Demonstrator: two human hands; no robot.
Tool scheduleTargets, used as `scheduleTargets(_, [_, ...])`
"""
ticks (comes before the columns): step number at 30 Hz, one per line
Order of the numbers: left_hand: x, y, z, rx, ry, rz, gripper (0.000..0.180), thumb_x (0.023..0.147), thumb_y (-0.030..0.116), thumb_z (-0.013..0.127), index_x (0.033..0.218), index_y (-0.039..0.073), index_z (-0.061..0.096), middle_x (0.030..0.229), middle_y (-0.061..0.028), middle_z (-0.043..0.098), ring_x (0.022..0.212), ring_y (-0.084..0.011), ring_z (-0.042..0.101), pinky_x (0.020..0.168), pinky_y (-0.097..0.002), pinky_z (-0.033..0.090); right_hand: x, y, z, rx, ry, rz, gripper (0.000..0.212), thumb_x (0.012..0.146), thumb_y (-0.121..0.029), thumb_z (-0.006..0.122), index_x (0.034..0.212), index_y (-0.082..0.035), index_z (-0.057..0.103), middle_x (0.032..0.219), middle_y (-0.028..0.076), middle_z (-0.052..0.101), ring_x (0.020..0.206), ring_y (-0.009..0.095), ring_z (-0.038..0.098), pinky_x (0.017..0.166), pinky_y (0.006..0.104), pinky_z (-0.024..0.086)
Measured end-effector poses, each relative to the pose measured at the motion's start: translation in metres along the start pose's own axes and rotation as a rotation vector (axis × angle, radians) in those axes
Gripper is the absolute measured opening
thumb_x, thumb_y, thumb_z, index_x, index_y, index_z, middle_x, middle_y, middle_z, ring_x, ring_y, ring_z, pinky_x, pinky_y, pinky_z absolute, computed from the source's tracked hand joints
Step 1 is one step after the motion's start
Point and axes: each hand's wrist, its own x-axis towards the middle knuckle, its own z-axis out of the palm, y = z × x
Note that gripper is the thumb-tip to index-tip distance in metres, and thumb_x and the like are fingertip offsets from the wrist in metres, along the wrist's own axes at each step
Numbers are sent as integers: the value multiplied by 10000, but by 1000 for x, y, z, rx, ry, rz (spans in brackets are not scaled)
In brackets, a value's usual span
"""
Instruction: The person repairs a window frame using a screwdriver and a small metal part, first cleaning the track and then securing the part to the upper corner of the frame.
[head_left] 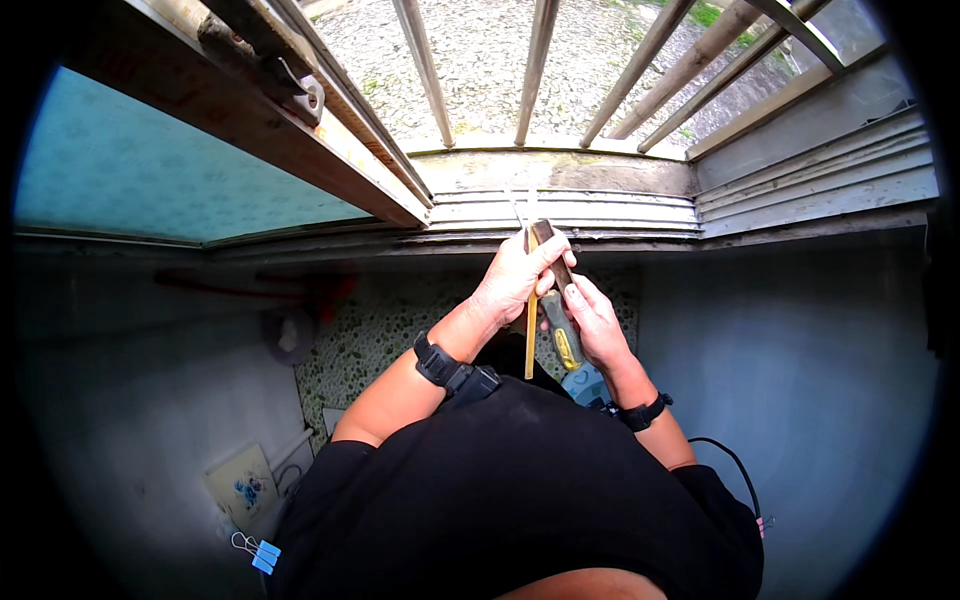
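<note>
Both my hands meet just inside the window sill. My left hand (517,276) is closed round a long thin yellow strip (531,340) and a short dark brown bar (552,248), its thumb lying across the bar. My right hand (598,325) is closed on a screwdriver (562,335) with a grey and yellow handle, and its thumb is by the bar's lower end. A thin tip pokes out beyond my left fingers, in line with the handle; the stretch between is hidden. What the bar and strip belong to I cannot tell.
Ahead runs a metal window track (570,212) with upright bars (537,75) beyond it. A sliding sash with frosted glass (170,165) stands at the left. Pebble-patterned floor (375,340) lies below. A blue binder clip (264,556) shows at lower left, a black cable (735,455) at right.
</note>
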Motion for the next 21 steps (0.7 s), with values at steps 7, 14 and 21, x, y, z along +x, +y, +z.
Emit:
scheduleTargets(7, [13,-4,2,-181,-50,10,198,892,262,566,913,67,540,858,-78,608,464,-72,438,421,-170,352,-7,-9,-8,147,46,42,463,945,-389,408,1236,-30,435,989,101,595,831,161,594,749,315,492])
scheduleTargets(14, [27,4,-1,-429,-206,-38,198,913,269,521,934,73,540,875,-87,600,520,-98,485,433,-223,401,-14,13,-11,781,-319,356,674,913,-573,256,1194,0,475,1029,229,588,907,321,602,822,407,477])
scheduleTargets(21, [39,-5,-8,-528,-230,-31,259,930,341,461,942,105,568,897,-107,600,523,-124,457,451,-244,411,-11,4,-8,491,-92,159,208,908,-239,460,914,-42,527,730,72,564,512,120,484,448,219,346])
